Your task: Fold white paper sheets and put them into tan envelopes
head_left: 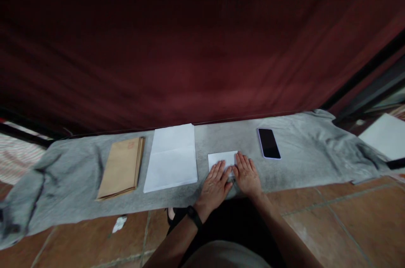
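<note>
A small white sheet of paper [223,157], apparently folded, lies on the grey cloth in front of me. My left hand [215,184] rests flat on its lower left part, fingers stretched out, with a dark band on the wrist. My right hand [247,175] lies flat over its right edge, fingers pointing away from me. The two thumbs nearly meet at the near side of the paper, and the hands cover much of that side. To the left is a stack of larger white paper [172,158] with a faint crease across it.
A pile of brown envelopes [122,164] lies at the left of the grey cloth [230,133]. A phone [268,144] with a dark screen lies to the right. A dark red panel [202,61] rises behind. On the tiled floor lies a white scrap [119,223].
</note>
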Demonstrator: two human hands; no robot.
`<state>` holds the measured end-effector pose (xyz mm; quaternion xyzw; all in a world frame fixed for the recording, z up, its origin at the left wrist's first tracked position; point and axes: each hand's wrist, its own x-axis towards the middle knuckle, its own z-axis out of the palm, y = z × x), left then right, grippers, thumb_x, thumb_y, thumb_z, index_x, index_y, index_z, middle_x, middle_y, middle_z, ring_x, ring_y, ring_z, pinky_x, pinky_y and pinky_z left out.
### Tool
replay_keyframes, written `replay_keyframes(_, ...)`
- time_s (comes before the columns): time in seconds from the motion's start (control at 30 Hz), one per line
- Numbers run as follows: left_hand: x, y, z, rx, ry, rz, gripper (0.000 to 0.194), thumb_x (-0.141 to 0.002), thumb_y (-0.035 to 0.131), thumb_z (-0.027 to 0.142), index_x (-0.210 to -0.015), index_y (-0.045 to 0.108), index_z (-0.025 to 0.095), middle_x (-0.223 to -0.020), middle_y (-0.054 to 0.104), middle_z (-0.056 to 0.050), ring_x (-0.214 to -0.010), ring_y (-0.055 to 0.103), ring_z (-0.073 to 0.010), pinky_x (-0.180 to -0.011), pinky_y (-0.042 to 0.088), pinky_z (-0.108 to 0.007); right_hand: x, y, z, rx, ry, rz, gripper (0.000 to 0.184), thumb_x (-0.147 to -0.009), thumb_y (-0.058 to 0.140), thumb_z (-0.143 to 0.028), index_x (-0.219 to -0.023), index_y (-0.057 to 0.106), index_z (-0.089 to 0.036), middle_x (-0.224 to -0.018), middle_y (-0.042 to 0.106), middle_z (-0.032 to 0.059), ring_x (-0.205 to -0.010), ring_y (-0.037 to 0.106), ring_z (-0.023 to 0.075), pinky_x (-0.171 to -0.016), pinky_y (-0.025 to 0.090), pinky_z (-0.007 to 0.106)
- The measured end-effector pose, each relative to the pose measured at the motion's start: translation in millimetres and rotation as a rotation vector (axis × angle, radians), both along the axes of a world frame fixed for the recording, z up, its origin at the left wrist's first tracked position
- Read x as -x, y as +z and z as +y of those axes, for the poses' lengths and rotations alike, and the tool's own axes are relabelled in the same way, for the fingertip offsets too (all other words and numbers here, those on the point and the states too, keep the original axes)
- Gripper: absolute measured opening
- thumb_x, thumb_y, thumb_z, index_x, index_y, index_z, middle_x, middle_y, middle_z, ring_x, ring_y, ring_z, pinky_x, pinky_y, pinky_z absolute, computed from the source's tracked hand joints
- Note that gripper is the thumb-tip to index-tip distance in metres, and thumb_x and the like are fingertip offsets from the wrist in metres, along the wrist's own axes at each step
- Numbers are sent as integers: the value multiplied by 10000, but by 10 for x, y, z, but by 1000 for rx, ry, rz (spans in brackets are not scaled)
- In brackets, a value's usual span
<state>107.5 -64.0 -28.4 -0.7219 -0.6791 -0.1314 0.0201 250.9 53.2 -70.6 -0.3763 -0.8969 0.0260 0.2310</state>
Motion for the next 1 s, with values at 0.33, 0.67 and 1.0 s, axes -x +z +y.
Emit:
replay_keyframes(0.33, 24, -67, -12, 25, -24, 24, 596, -1008, 435, 455, -1512, 370, 145, -1631, 266, -165, -1519, 215, -287, -1221, 257, -484, 58, 123, -122, 74, 90, 20, 542, -1051, 310, -339, -1551, 330, -133, -1573, 394, 142, -1461, 357, 272, -1183, 300, 500)
replay_keyframes(0.67, 49, -108, -8, 42, -50, 62, 611, -998, 420, 351, -1524, 325, 56, -1603, 311, -195, -1524, 196, -253, -1246, 196, -445, 77, 196, -263, 54, 263, -43, 553, -1053, 334, -360, -1571, 288, -176, -1580, 389, 99, -1459, 366, 216, -1213, 281, 424)
replay_keyframes(1.0, 118, -67, -80, 32, -34, 17, 742, -1003, 389, 545, -1556, 236, 74, -1626, 266, -181, -1524, 198, -265, -1234, 241, -445, -35, 128, -225, -67, 230, -63, 572, -1054, 368, -351, -1572, 269, -131, -1554, 426, 137, -1441, 394, 248, -1197, 305, 444)
